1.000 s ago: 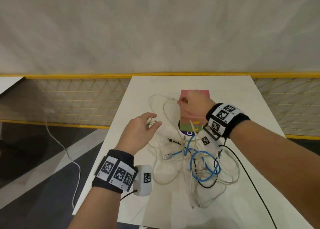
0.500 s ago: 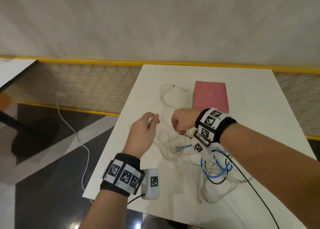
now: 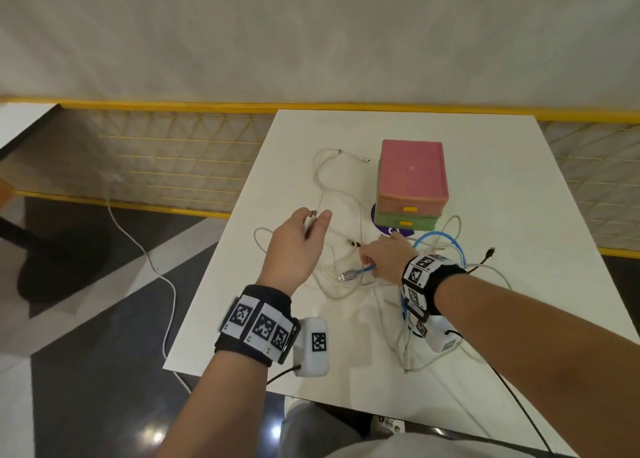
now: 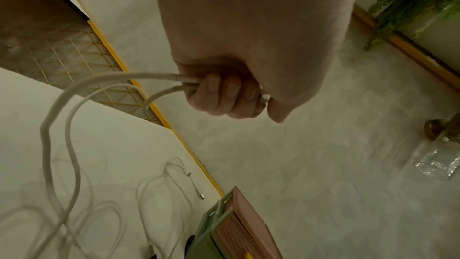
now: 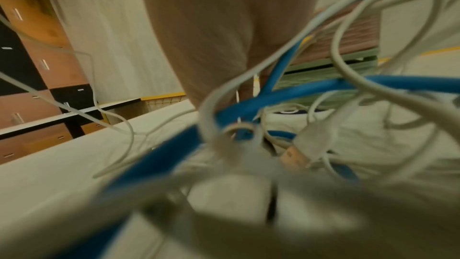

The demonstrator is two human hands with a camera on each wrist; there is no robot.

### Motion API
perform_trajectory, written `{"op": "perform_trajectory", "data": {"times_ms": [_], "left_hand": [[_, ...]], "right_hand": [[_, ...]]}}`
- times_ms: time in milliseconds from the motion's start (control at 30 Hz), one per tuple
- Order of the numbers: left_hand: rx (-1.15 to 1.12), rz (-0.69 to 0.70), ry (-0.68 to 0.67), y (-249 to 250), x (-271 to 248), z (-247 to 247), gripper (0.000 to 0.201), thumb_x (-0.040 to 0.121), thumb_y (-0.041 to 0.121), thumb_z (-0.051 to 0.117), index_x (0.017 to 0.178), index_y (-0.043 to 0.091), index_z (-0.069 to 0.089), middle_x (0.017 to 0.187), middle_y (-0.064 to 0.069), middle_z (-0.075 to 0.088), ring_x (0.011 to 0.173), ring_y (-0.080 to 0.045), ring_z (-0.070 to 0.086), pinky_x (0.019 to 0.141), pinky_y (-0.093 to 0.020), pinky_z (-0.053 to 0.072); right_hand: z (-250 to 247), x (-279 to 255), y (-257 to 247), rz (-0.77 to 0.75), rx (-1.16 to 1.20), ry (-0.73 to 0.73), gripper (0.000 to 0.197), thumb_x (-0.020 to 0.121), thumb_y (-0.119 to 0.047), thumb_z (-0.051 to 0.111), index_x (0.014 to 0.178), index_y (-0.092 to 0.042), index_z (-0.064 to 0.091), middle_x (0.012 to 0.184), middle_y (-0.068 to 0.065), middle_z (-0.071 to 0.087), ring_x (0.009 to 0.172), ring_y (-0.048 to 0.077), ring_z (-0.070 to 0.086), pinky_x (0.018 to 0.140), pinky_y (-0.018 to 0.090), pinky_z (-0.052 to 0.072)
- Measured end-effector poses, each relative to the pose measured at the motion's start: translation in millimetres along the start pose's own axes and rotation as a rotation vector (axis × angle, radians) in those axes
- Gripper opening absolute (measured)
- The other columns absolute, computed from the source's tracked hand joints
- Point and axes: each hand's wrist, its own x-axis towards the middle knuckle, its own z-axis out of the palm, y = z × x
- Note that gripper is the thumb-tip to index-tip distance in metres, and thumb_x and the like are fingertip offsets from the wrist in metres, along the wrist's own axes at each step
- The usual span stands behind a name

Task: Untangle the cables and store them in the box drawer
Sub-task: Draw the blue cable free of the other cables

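Half a second ago the right hand (image 3: 384, 258) was a raised fist beside the left; now it has dropped onto the tangle near the box, resting over the blue cable (image 3: 446, 241) and the white loops — whether its fingers pinch a strand I cannot tell, since the head view shows only its back and the right wrist view is blurred by cables. The left hand (image 3: 294, 246) has kept its grip, fingers curled round two runs of a white cable (image 4: 74, 94) with the metal plug ends poking out by the thumb. That reads as the start of a pull-apart: one hand anchoring the knot, the other holding the freed ends. Nothing is stored yet; both drawers of the box drawer (image 3: 410, 184) look closed, and it stands at the far right of the table (image 3: 502, 198). The held cable's ends point away toward the far edge, its length trailing back and right into the heap. The blue cable's USB plug (image 3: 348, 275) points left, its long axis roughly left to right.
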Motion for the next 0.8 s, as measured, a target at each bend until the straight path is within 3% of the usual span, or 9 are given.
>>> {"op": "perform_trajectory", "data": {"times_ms": [100, 200, 300, 400, 500, 567, 633, 700, 800], "left_hand": [[-0.026, -0.005, 0.001, 2, -1, 3, 0.042, 0.098, 0.041, 0.049, 0.063, 0.025, 0.032, 0.054, 0.008, 0.034, 0.053, -0.010, 0.036, 0.057, -0.031, 0.030], [-0.019, -0.007, 0.008, 4, -1, 4, 0.043, 0.100, 0.039, 0.046, 0.064, 0.021, 0.032, 0.055, 0.006, 0.034, 0.054, -0.011, 0.035, 0.057, -0.031, 0.030], [0.002, -0.001, 0.009, 3, -1, 5, 0.045, 0.100, 0.038, 0.047, 0.064, 0.016, 0.031, 0.056, 0.004, 0.033, 0.055, -0.016, 0.033, 0.058, -0.034, 0.029], [0.023, 0.026, 0.004, 0, 1, 8, 0.046, 0.099, 0.038, 0.048, 0.064, 0.015, 0.030, 0.055, 0.004, 0.031, 0.055, -0.017, 0.031, 0.058, -0.034, 0.029], [0.005, 0.083, -0.050, -1, 2, 15, 0.033, 0.099, 0.034, 0.050, 0.073, 0.015, 0.052, 0.049, 0.007, 0.039, 0.046, -0.009, 0.034, 0.053, -0.026, 0.029], [-0.038, 0.127, -0.161, 4, 0, 23, 0.017, 0.099, 0.030, 0.052, 0.098, 0.025, 0.068, 0.048, 0.014, 0.046, 0.041, -0.005, 0.035, 0.047, -0.018, 0.029], [-0.055, 0.165, -0.280, 6, -2, 34, 0.027, 0.099, 0.032, 0.052, 0.123, 0.039, 0.062, 0.070, 0.018, 0.061, 0.054, 0.002, 0.049, 0.058, -0.014, 0.041], [-0.017, 0.159, -0.333, 7, 0, 45, 0.035, 0.098, 0.038, 0.051, 0.132, 0.043, 0.052, 0.104, 0.013, 0.068, 0.080, 0.002, 0.060, 0.077, -0.015, 0.046], [-0.079, 0.108, -0.203, 18, 1, 50, 0.021, 0.096, 0.041, 0.055, 0.115, 0.034, 0.059, 0.089, 0.013, 0.066, 0.065, 0.002, 0.052, 0.066, -0.014, 0.041]], "right_hand": [[1, -5, 1, -0.047, -0.108, 0.006, 0.037, 0.090, -0.007, 0.047, 0.116, -0.032, 0.054, 0.115, -0.001, 0.058, 0.112, 0.023, 0.049, 0.099, 0.039, 0.030], [-5, -12, 6, -0.068, -0.156, -0.012, 0.035, 0.092, -0.011, 0.044, 0.120, -0.028, 0.055, 0.119, 0.004, 0.051, 0.117, 0.027, 0.043, 0.100, 0.042, 0.029], [-12, -16, 12, -0.085, -0.112, 0.080, 0.026, 0.093, -0.024, 0.039, 0.111, -0.021, 0.058, 0.110, 0.003, 0.059, 0.107, 0.026, 0.053, 0.091, 0.039, 0.029], [-28, -24, 22, -0.126, -0.094, 0.142, 0.031, 0.097, -0.034, 0.034, 0.108, -0.024, 0.062, 0.095, 0.001, 0.063, 0.096, 0.023, 0.055, 0.087, 0.041, 0.026], [-47, -36, 34, -0.154, -0.157, 0.179, 0.035, 0.098, -0.042, 0.033, 0.103, -0.032, 0.066, 0.082, -0.005, 0.063, 0.087, 0.018, 0.051, 0.083, 0.037, 0.021], [-62, -44, 34, -0.190, -0.137, 0.233, 0.028, 0.095, -0.042, 0.041, 0.093, -0.033, 0.067, 0.082, -0.007, 0.066, 0.083, 0.016, 0.054, 0.079, 0.034, 0.019], [-79, -55, 28, -0.227, -0.030, 0.285, 0.023, 0.093, -0.040, 0.046, 0.075, -0.030, 0.057, 0.075, -0.009, 0.060, 0.072, 0.014, 0.052, 0.076, 0.030, 0.024], [-95, -66, 25, -0.216, 0.107, 0.324, 0.021, 0.094, -0.033, 0.045, 0.079, -0.023, 0.057, 0.073, -0.006, 0.058, 0.064, 0.017, 0.050, 0.071, 0.029, 0.030], [-106, -85, 26, -0.132, 0.332, 0.327, 0.021, 0.099, -0.029, 0.037, 0.092, -0.016, 0.052, 0.073, 0.004, 0.058, 0.064, 0.024, 0.052, 0.060, 0.036, 0.038]]}}
